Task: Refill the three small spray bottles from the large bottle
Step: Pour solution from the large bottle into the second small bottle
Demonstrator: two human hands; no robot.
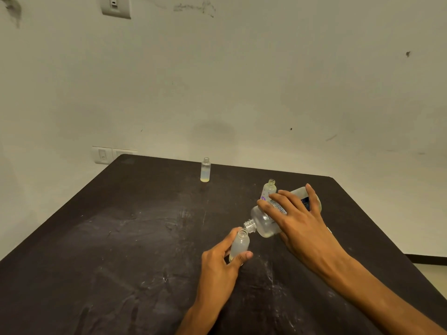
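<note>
Right hand point(296, 220) grips the large clear plastic bottle point(266, 222), tipped neck-down onto the frosted small bottle point(239, 245) held in the left hand point(221, 264). Fingers hide its label; any pouring stream is too faint to make out.

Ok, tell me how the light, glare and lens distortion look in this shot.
Head view: dim, warm, even light; a soft shadow patch on the wall above the table, which shows dull sheen and pale scuffs, no hard glare. Wide-angle bend curves the table's far edge. The large bottle in the right hand and the small bottle in the left hand look slightly soft.
</note>
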